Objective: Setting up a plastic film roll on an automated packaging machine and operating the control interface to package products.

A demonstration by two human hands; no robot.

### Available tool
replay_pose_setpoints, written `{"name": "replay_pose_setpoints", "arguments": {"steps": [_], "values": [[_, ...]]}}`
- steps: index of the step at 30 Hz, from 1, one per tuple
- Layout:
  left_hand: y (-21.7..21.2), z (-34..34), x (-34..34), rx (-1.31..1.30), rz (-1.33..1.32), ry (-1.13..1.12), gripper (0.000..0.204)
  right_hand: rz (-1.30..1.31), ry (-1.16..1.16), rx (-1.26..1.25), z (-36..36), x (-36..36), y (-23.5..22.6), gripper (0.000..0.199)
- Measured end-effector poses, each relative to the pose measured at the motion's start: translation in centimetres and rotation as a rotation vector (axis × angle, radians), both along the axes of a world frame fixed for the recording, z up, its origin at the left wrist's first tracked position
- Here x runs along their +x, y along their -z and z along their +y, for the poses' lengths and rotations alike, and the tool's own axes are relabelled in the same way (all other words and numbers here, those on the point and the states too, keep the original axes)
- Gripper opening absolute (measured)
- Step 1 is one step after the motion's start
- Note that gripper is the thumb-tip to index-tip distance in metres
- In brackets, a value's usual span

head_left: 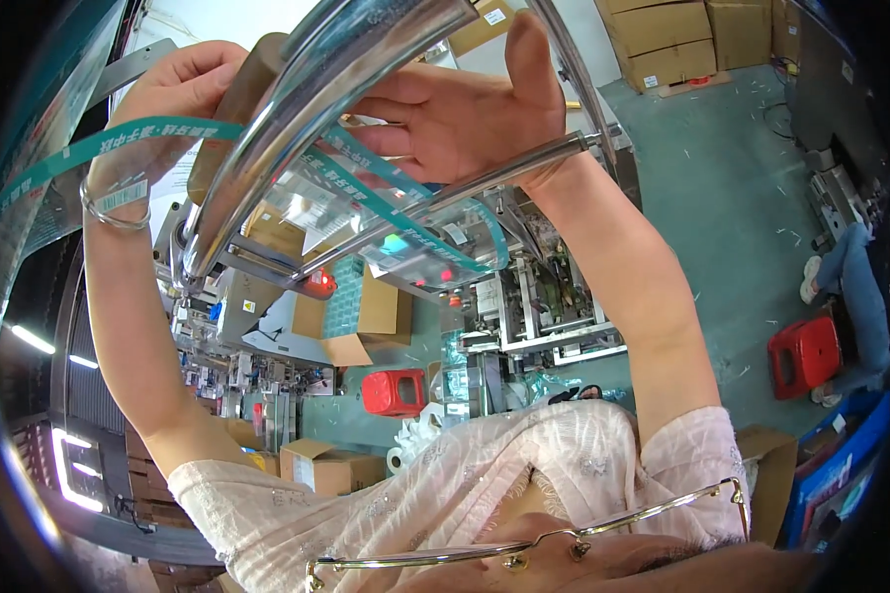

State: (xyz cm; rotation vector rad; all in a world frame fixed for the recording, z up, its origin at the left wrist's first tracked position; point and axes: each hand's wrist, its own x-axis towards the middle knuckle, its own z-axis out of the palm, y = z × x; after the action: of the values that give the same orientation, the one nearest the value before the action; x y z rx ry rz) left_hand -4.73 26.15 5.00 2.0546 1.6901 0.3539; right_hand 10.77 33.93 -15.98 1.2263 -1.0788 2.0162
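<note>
Both my arms reach up to a shiny metal roller (pixel 297 109). My left hand (pixel 183 84) sits just left of the roller, fingers pinched shut on a clear plastic film with a green printed edge (pixel 129 138). The film runs from that hand under the roller. My right hand (pixel 465 109) lies just right of the roller, palm flat and fingers open against the film. Far below the roller stands a red stool (pixel 394 391).
</note>
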Motion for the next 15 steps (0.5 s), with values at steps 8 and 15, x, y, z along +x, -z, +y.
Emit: {"name": "replay_pose_setpoints", "arguments": {"steps": [8, 15], "values": [[-0.1, 0.5, -0.6, -0.041, -0.088, -0.006, 0.023, 0.018, 0.105, 0.087, 1.5, 0.1, 1.6, 0.088], [1.5, 0.8, 0.9, 0.046, -0.214, 0.005, 0.025, -0.11, 0.235, -0.039, 2.4, 1.6, 3.3, 0.086]]}}
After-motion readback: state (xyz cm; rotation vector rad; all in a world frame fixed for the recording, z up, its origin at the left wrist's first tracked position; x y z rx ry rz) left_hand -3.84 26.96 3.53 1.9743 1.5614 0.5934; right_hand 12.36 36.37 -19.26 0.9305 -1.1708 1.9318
